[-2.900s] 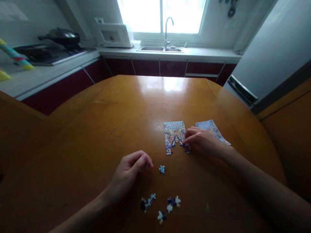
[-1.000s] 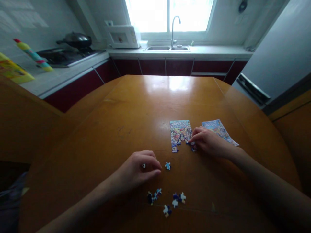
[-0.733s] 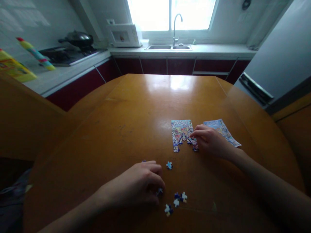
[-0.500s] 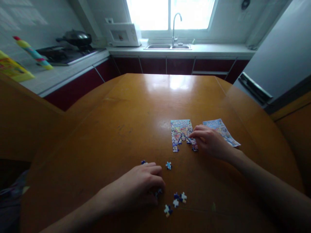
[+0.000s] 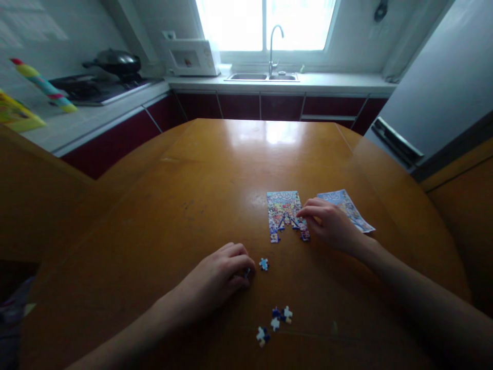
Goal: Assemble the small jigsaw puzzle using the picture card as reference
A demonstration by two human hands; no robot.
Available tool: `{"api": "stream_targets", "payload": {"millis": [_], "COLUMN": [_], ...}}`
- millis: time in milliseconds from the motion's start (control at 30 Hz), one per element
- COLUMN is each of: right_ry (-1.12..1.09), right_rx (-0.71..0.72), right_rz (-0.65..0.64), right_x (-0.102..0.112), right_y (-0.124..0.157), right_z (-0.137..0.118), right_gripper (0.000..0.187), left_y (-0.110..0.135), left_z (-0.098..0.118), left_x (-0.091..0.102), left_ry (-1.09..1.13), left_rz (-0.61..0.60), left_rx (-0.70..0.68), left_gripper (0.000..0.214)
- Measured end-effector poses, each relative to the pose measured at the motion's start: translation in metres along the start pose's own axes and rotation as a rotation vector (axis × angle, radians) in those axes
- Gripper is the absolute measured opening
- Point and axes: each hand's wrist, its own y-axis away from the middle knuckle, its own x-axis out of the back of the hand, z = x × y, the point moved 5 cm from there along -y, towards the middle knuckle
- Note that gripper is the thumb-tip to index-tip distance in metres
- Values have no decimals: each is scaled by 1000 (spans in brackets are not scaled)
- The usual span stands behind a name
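A partly assembled jigsaw puzzle (image 5: 283, 203) with a crowded colourful picture lies flat on the table, with a gap in its near edge. The curled fingers of my right hand (image 5: 327, 221) rest at the puzzle's right edge; whether a piece is between them is hidden. My left hand (image 5: 227, 270) is low over the table, left of the puzzle, closed around a puzzle piece (image 5: 247, 273) that shows only in part. Just right of it lies a loose light-blue piece (image 5: 263, 264). Several more loose pieces (image 5: 275, 323), white and dark blue, are nearer to me.
A printed picture sheet (image 5: 348, 208) lies partly behind my right hand. The wooden table (image 5: 215, 169) has a rounded outline. Beyond it are a counter with a sink (image 5: 246, 77), a microwave (image 5: 192, 56), a stove with a black pan (image 5: 117, 61), and a refrigerator (image 5: 431, 87) at right.
My left hand has moved away from me, up to the spot where a dark blue piece lay, which is now out of sight. My right hand stays at the puzzle's edge. The view has shifted slightly.
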Motion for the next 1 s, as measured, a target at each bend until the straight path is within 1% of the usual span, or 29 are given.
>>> {"api": "stream_targets", "payload": {"millis": [100, 200, 333, 400, 467, 667, 800, 933, 1000], "right_ry": [2, 2, -1, -4, -11, -11, -19, -41, -60], "right_rx": [5, 13, 24, 23, 25, 31, 41, 55, 63], "right_rz": [2, 1, 1, 0, -9, -31, -21, 30, 63], "right_x": [-1, -1, -1, -2, -4, -6, -5, -5, -5], "right_y": [0, 0, 0, 0, 1, 1, 2, 4, 5], "right_z": [1, 0, -2, -2, -2, -3, -7, -14, -19], "right_gripper": [22, 23, 23, 23, 23, 21, 21, 21, 21], "left_y": [-3, -5, -5, -5, -5, -6, -6, -4, -3], "left_z": [-10, -12, -9, -7, -6, -7, -4, -6, -8], "left_x": [1, 3, 2, 0, -1, -3, -1, 5, 8], "left_ry": [12, -11, -70, -81, -77, -45, -31, 67, 121], "left_rz": [131, 197, 180, 169, 167, 157, 173, 296, 375], "left_rx": [-13, -21, -36, -37, -36, -29, -51, -34, -29], "left_gripper": [18, 19, 20, 16, 11, 8, 13, 13, 21]}}
